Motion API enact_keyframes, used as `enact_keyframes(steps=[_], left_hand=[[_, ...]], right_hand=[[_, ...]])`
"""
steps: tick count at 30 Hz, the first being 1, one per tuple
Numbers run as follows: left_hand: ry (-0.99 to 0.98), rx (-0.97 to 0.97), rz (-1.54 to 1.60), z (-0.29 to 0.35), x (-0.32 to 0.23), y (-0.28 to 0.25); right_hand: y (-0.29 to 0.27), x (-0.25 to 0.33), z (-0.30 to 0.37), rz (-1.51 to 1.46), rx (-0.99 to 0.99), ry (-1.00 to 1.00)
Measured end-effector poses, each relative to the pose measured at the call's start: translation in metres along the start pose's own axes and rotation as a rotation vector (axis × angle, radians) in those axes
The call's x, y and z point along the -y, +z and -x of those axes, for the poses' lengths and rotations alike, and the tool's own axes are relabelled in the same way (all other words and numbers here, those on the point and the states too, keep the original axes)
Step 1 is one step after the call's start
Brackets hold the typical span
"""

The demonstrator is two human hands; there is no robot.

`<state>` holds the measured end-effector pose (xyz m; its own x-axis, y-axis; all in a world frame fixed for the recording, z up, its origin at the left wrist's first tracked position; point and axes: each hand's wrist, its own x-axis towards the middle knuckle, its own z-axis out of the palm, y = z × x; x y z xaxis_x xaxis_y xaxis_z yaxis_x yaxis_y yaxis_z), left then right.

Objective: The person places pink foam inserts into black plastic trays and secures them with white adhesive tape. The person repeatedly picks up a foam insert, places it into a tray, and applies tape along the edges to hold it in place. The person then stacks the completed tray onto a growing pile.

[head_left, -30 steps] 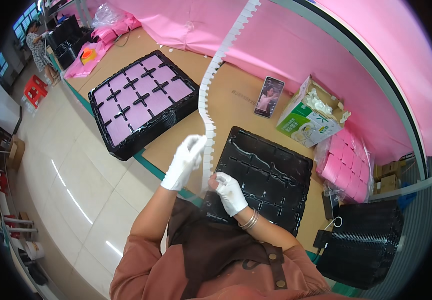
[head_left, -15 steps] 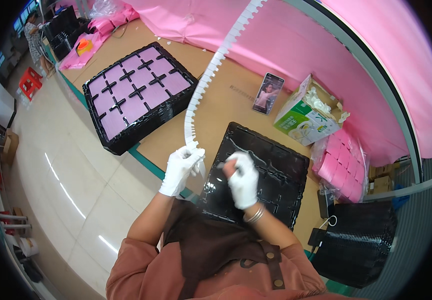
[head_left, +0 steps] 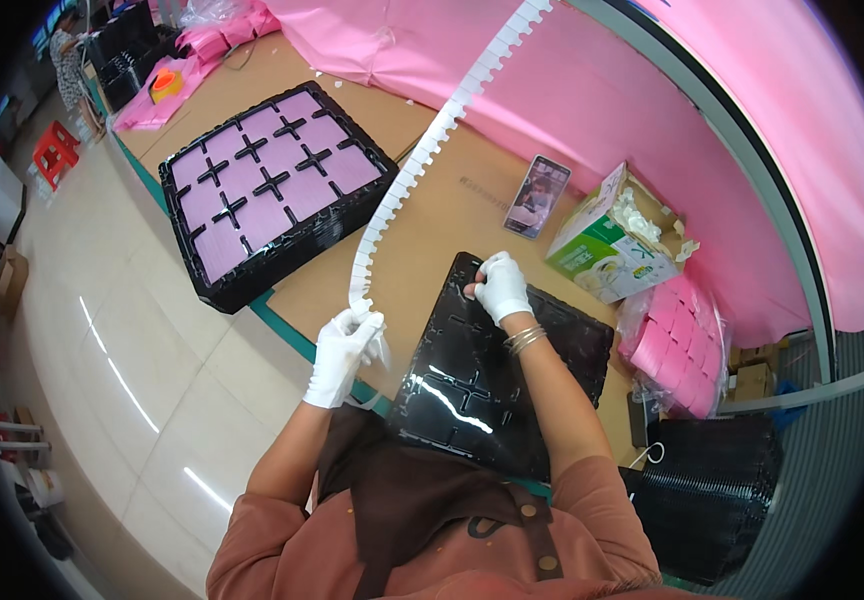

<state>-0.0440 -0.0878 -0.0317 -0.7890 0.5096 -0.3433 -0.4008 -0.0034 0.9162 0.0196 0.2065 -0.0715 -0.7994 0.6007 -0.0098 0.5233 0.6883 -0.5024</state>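
A long white strip with a notched edge (head_left: 392,200) runs down from the top of the view. My left hand (head_left: 340,358), in a white glove with the fingers pinched together, grips its lower end beside the table's near edge. A short loose tail of white hangs by those fingers. In front of me lies a shiny black plastic tray (head_left: 447,345) with raised cross-shaped ridges. Over its far edge is my right hand (head_left: 503,288), gloved, bare fingertips showing, fingers curled together; whatever they hold, if anything, is hidden.
Black trays with pink sheets and cross dividers (head_left: 282,245) stand at the left. Behind my right hand are a phone (head_left: 538,197) and an open carton of white scraps (head_left: 602,245). Wrapped pink pieces (head_left: 674,345) and stacked black trays (head_left: 702,500) sit right. A person (head_left: 67,70) stands far left.
My right hand has moved away from the strip, up and right to the tray's far edge. My left hand has shifted slightly left and down, still gripping the strip.
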Motion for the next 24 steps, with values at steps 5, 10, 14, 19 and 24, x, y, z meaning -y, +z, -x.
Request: enact_keyframes(steps=[5,10,14,19,24], left_hand=[[0.019,0.009,-0.034,-0.001,0.0,0.01],[0.055,0.041,0.096,0.01,-0.006,0.023],[0.039,0.114,0.111,0.019,0.002,0.031],[0.231,0.042,-0.019,0.034,0.011,0.047],[0.066,0.117,0.039,0.035,-0.004,0.046]], right_hand=[[-0.006,0.013,0.006,0.081,0.05,-0.016],[-0.023,0.037,0.053,-0.314,-0.176,0.048],[-0.017,0.079,0.116,-0.817,0.15,-0.007],[-0.015,0.094,0.145,-1.245,0.31,0.109],[-0.026,0.097,0.16,-0.86,0.111,-0.074]])
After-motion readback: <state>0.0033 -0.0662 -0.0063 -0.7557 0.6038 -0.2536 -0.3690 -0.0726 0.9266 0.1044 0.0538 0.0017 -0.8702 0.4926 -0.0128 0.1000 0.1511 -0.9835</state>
